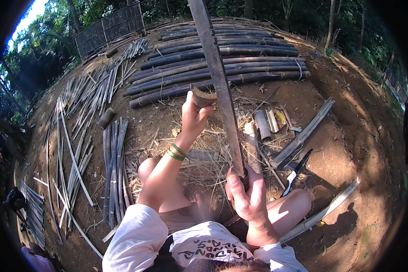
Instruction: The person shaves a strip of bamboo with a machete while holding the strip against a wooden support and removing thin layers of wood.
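My left hand (196, 115) is raised in front of me, closed round a short, curved piece of split bamboo (205, 97). That piece's right end meets the edge of a long, dark, flat strip (222, 86), which looks like split bamboo. The strip runs from my right hand (248, 195) up past the top of the view. My right hand grips its lower end, thumb on top. To the right of that hand, a knife (292, 177) with a white and black handle and a dark blade lies by my knee.
Dark bamboo poles (181, 86) lie stacked ahead. Thin split strips (84, 102) spread over the ground at left, beside a bundle of slats (113, 167). Short bamboo pieces (262, 124) and a long split length (303, 133) lie at right. Shavings cover the dirt before me.
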A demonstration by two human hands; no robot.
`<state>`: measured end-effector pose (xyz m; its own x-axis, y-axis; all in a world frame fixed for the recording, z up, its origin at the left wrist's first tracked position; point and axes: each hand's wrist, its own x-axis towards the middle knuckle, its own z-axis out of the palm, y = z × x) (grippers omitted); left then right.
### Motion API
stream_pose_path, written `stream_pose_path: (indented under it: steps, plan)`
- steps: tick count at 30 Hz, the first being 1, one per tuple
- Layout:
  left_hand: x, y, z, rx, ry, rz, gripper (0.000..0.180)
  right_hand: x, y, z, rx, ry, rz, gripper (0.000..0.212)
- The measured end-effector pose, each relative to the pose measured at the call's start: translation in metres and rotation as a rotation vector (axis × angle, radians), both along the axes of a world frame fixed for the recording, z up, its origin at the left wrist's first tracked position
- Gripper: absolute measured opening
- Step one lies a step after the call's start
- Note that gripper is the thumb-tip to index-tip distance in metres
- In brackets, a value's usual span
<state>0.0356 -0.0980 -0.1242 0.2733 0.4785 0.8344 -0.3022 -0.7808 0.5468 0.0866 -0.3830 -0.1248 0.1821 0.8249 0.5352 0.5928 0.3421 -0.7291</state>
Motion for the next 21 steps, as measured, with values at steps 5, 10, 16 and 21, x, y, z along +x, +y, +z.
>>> stream_pose_path:
  steps: [5,10,16,21]
  plan:
    - [-0.005,0.001,-0.003,-0.011,0.012,-0.005,0.027,-0.002,0.004,0.010,-0.119,0.227,0.038,0.059]
    - [-0.005,-0.004,-0.004,-0.049,0.020,-0.046,0.033,-0.003,0.001,-0.002,0.138,-0.150,-0.041,0.063]
    - [-0.029,-0.016,0.031,0.230,-0.127,-0.080,0.068,-0.016,0.004,0.017,0.086,0.200,-0.124,0.048]
    - [-0.054,-0.052,0.096,0.604,-0.109,0.085,0.063,-0.010,-0.004,0.013,-0.008,0.041,-0.132,0.046]
